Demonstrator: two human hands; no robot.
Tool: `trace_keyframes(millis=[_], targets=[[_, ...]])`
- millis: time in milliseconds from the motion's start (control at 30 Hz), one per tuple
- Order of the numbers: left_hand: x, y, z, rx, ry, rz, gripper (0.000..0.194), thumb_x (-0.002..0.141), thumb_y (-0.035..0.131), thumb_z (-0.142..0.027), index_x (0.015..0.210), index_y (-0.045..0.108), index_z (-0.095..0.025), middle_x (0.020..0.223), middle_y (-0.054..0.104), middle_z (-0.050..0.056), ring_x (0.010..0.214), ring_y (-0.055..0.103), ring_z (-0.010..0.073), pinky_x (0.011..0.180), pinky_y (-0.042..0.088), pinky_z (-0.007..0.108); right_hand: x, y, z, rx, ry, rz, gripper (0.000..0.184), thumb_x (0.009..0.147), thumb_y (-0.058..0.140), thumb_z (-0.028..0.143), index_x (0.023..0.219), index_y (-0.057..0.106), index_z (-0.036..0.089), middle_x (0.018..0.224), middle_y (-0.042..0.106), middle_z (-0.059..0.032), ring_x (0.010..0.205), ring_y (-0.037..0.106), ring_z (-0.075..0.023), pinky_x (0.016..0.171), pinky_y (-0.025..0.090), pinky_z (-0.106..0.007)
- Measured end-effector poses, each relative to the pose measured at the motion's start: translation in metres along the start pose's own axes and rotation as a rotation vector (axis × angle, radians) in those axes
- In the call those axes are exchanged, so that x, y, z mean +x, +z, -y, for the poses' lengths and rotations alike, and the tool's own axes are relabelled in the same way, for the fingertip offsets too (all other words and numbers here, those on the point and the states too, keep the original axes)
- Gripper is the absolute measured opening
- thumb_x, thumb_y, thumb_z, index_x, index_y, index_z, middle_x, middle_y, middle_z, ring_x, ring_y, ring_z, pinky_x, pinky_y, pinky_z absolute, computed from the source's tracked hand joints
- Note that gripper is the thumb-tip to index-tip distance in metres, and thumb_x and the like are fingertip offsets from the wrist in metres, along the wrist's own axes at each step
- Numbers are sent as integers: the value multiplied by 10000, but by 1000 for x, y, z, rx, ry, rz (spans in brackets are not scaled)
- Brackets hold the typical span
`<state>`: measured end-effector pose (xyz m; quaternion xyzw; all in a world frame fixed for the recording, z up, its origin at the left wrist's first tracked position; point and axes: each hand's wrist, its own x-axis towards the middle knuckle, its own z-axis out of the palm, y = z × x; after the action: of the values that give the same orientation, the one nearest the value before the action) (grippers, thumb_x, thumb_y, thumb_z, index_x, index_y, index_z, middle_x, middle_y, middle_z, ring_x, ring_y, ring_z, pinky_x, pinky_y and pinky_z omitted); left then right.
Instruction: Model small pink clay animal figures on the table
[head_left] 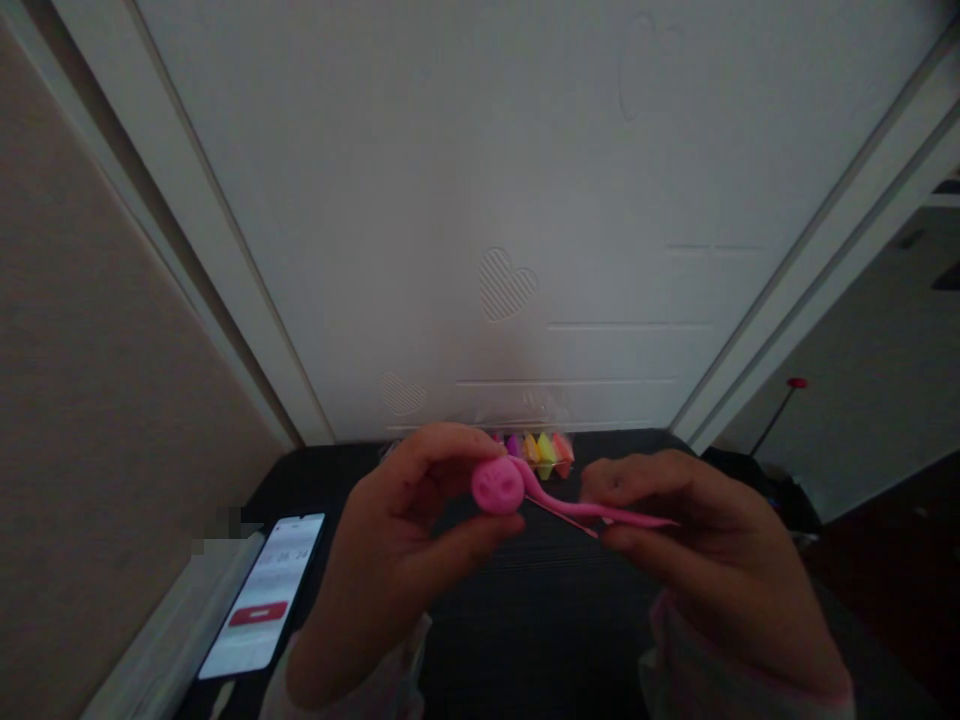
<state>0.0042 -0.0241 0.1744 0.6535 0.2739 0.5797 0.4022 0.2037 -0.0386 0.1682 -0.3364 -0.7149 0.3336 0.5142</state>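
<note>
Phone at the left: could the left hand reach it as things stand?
Probably yes: nothing visible blocks the phone beside the left hand, though that hand holds the pink ball.

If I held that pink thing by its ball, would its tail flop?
Probably a bit: the pink tail curves and thins to a point. The pink ball looks soft, since dents mark its front, so squeezing might squash it.

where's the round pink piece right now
In the head view, the round pink piece sits below centre, between the thumb and fingers of the left hand, left of the right hand.
</note>
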Motion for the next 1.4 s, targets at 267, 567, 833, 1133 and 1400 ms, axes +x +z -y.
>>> trace_keyframes(millis=[267,567,833,1133,1400], targets=[[3,3,6,-40,-24,-127,353,644,686,-34,895,639,-279,859,663,-66,774,627,55,667,494,81,4,-2,-6,-68,20,37,327,753,647,183,1014,602,375,980,659,70,907,603,-100,788,467,-179],[9,-2,16,-51,-51,-158,302,674,665,-54,899,639,-253,860,680,-33,796,643,90,702,519,147,8,-5,-13,-59,67,-72,243,825,559,256,1050,585,345,1029,617,45,935,577,-98,797,454,-172],[10,-5,21,86,-82,-213,320,676,682,-129,974,618,-228,933,677,8,830,649,137,728,534,220,14,-1,-14,-74,88,-166,159,849,514,253,952,632,287,920,628,13,884,580,-122,787,479,-228],[12,-4,20,99,-59,-228,292,678,686,-154,953,608,-212,906,680,18,777,654,151,698,548,262,13,1,-13,-161,119,23,416,712,682,245,1091,520,298,990,603,5,921,577,-150,809,471,-280],[11,-2,21,36,-55,-237,304,677,684,-117,945,615,-242,900,681,-14,802,654,131,742,538,240,15,13,-13,-178,25,-46,157,758,634,223,900,570,245,855,624,16,812,602,-126,702,484,-235]])
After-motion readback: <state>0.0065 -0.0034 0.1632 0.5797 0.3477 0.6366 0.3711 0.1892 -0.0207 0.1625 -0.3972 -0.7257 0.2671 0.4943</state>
